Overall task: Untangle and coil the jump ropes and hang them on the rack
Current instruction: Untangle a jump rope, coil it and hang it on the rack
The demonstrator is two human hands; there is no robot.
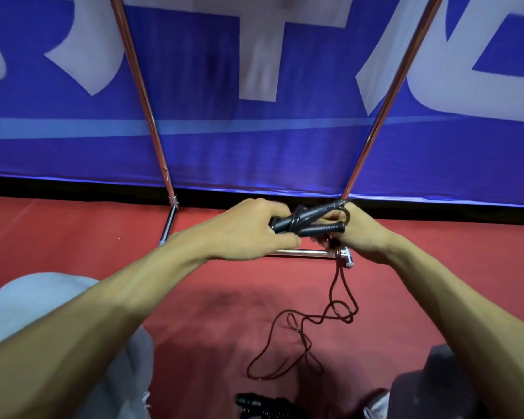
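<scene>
The left hand (248, 231) gripped one end of the paired black handles (312, 225) while the right hand (360, 234) pinched the cord (315, 322) – its slack looped on the red floor (73, 231) (both hands partly hid the rack's base bar (297, 253)) – before a blue banner (254, 152).

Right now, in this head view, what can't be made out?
Rack top: cut off by the upper edge, so no hanging bar shows.
Cord turns around the handles: motion-blurred, partly hidden by the left hand and right hand.
Dark object: cut by the bottom edge, shadowed, unidentifiable.
Banner lettering: blurred, cropped.
</scene>
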